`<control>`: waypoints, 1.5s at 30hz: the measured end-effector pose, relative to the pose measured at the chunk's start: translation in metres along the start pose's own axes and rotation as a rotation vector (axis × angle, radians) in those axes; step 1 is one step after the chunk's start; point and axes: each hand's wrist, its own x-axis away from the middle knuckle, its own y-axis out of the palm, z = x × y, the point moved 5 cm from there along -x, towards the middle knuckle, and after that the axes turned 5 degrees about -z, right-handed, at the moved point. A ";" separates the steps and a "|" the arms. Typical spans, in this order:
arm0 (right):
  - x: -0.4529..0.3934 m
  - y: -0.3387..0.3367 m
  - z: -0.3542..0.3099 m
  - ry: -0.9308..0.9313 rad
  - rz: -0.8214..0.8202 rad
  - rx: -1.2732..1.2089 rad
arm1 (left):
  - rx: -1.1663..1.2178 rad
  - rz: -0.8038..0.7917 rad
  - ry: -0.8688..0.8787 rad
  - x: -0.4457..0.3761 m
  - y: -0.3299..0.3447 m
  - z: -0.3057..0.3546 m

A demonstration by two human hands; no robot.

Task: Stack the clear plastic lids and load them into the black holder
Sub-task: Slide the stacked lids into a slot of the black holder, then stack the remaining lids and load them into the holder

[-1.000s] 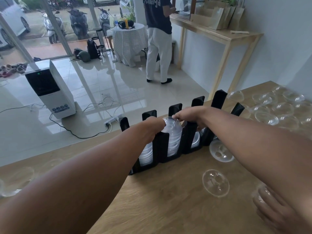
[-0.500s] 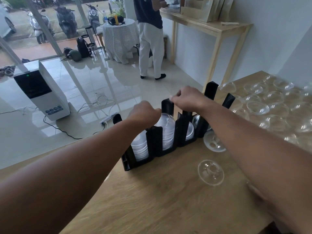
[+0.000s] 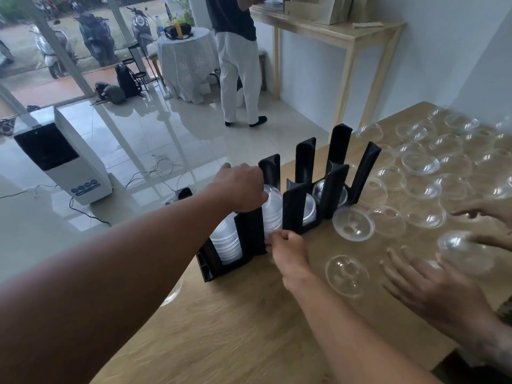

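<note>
I see the black holder standing at the far edge of the wooden table, its upright dividers forming a row of slots. White-looking stacks of clear lids fill the slots: one stack in the slot at the holder's left end, a taller stack in the next slot, and shorter ones further right.

My left hand is over the top of the taller stack, fingers curled down onto its uppermost lid; I read that as a grip on the stack's top. My right hand sits at the holder's near side, at the base of the same slot, fingers curled in with the fingertips against the holder's front edge and the bottom of the stack; whether they pinch a lid or only press I cannot tell.

Just right of the holder a single lid lies dome-down, and another lies nearer to me. Further right of the holder many loose lids cover the table.

At the right edge, well right of the holder, someone else's hand is spread flat beside a domed lid.

Beyond the holder, on the tiled floor, stand a white appliance and a person in white trousers.
</note>
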 end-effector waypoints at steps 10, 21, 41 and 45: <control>-0.008 0.005 -0.009 0.036 0.053 -0.159 | -0.006 0.081 -0.001 -0.008 0.002 -0.011; 0.003 -0.003 -0.010 0.057 0.060 -0.167 | 0.153 0.114 -0.057 0.008 -0.008 -0.012; 0.125 0.074 0.039 -0.186 0.098 0.364 | 0.517 0.327 -0.253 0.247 0.042 -0.184; 0.146 0.120 0.053 -0.236 -0.032 0.622 | 0.446 0.112 -0.313 0.299 0.099 -0.213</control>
